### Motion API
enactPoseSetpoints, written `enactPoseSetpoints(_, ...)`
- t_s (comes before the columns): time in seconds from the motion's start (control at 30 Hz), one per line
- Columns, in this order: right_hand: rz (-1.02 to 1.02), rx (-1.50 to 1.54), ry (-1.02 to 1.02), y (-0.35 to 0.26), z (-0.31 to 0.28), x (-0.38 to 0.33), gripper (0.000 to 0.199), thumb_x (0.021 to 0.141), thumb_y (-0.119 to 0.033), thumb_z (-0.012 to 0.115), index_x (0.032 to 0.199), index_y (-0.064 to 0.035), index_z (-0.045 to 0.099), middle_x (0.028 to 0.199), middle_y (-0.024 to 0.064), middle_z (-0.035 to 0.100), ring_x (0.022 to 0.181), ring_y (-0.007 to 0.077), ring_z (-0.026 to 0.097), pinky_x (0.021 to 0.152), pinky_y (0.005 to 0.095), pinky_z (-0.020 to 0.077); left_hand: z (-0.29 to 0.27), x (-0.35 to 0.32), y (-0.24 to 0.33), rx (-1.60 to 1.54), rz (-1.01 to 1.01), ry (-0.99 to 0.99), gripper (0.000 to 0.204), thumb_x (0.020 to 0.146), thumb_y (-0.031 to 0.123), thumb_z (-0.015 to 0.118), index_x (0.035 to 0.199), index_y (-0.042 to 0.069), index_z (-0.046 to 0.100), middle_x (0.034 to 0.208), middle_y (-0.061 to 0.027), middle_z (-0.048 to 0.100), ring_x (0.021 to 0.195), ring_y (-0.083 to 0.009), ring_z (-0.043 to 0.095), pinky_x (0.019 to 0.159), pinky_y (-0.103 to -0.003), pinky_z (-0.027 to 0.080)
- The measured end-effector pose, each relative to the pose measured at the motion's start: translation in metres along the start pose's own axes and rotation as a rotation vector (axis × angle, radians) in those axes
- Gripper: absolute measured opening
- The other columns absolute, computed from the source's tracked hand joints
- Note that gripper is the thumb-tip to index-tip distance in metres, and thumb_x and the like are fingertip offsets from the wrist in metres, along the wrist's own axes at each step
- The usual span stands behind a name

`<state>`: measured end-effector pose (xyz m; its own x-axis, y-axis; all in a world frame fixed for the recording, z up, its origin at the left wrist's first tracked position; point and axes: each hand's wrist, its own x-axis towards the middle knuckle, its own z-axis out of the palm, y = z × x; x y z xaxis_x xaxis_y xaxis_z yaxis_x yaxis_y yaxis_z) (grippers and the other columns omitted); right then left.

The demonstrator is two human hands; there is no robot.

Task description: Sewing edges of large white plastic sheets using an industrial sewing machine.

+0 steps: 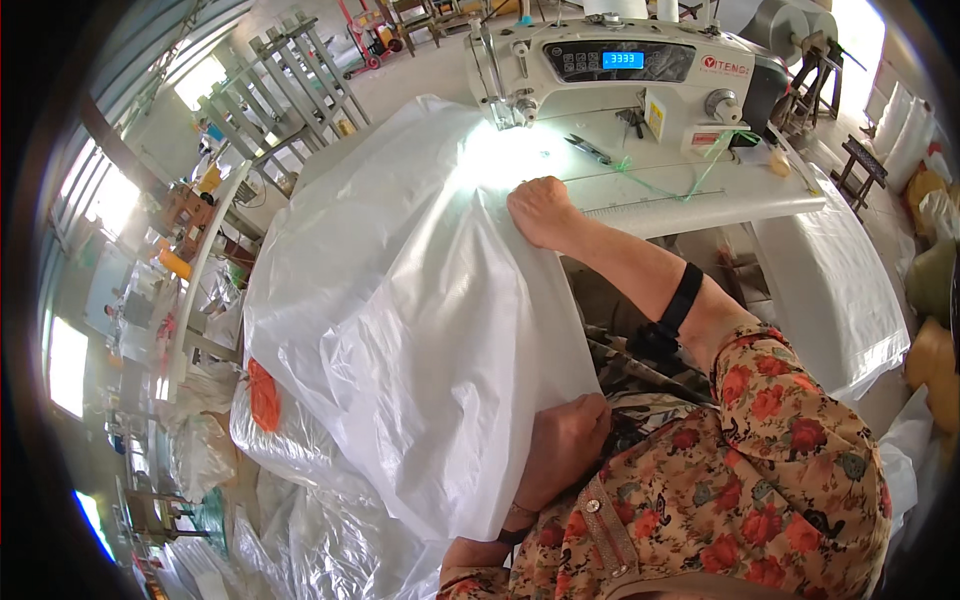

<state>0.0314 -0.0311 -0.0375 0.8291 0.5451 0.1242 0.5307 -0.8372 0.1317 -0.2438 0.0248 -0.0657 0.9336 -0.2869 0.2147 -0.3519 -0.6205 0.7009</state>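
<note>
A large sheet of translucent white plastic point(400, 330) drapes from the sewing machine point(640, 75) down toward my lap. My right hand point(541, 212) is closed on the sheet's right edge, at the front of the machine table just below the lit needle area. Nearer my body, my left hand point(565, 445) is curled in at the lower right edge of the sheet. Plastic covers part of the left wrist, and the left fingertips are hidden. To the right of the needle lie thread snips point(588, 149) and a loose green strand point(665, 188).
A stack of clear-wrapped plastic point(300, 450) with an orange piece point(263, 396) sits at left. White sheeting point(835, 290) hangs off the table's right side. Farther back stand a metal rack point(285, 90), a small stool point(860, 170) and a large roll point(780, 28).
</note>
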Motion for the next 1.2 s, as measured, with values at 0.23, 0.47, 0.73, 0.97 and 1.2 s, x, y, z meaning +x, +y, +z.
enactPoseSetpoints(0.23,-0.025,0.013,-0.075,0.005,-0.007,0.028,0.020,0.067,-0.016,0.077,0.084,-0.0074,0.073,0.089,0.0104,0.072,0.086,0.0224,0.069,0.070,0.0338,0.0532,-0.002,0.010,-0.016,0.023,0.022,0.126,0.015,0.084,0.006,0.063,0.074,0.002,0.053,0.067,-0.0150,0.058,0.060,-0.0356,0.059,0.053,-0.042,0.045)
enactPoseSetpoints(0.47,0.127,0.030,-0.007,0.014,0.000,0.035,0.016,0.070,-0.014,0.075,0.085,-0.0074,0.073,0.091,0.0079,0.072,0.090,0.0232,0.070,0.070,0.0339,0.0551,-0.005,0.024,-0.011,-0.049,-0.053,0.182,0.014,0.084,0.005,0.064,0.076,0.000,0.053,0.066,-0.0162,0.058,0.057,-0.0322,0.058,0.053,-0.037,0.044)
enactPoseSetpoints(0.73,0.056,0.061,0.012,0.001,0.003,-0.006,0.011,0.067,-0.005,0.072,0.077,-0.0065,0.071,0.080,0.0102,0.070,0.081,0.0241,0.070,0.064,0.0342,0.0547,0.004,0.033,-0.007,-0.166,-0.028,0.192,0.013,0.083,0.005,0.064,0.077,0.000,0.054,0.067,-0.0158,0.059,0.056,-0.0312,0.058,0.053,-0.035,0.045)
enactPoseSetpoints(0.97,0.012,0.010,-0.087,-0.002,-0.019,0.005,0.013,0.066,-0.013,0.079,0.076,-0.0076,0.072,0.080,0.0086,0.070,0.081,0.0226,0.069,0.061,0.0347,0.0531,0.000,0.038,-0.020,-0.039,-0.026,0.227,0.012,0.082,0.004,0.062,0.075,0.001,0.053,0.066,-0.0160,0.059,0.060,-0.0360,0.059,0.054,-0.039,0.046)
enactPoseSetpoints(1.2,0.046,-0.012,-0.010,0.023,0.006,0.037,0.012,0.068,-0.015,0.078,0.074,-0.0071,0.071,0.079,0.0096,0.070,0.077,0.0251,0.070,0.060,0.0358,0.0520,-0.006,0.069,-0.028,0.010,-0.049,0.317,0.012,0.082,0.006,0.061,0.076,0.001,0.053,0.064,-0.0154,0.057,0.057,-0.0346,0.058,0.053,-0.039,0.044)
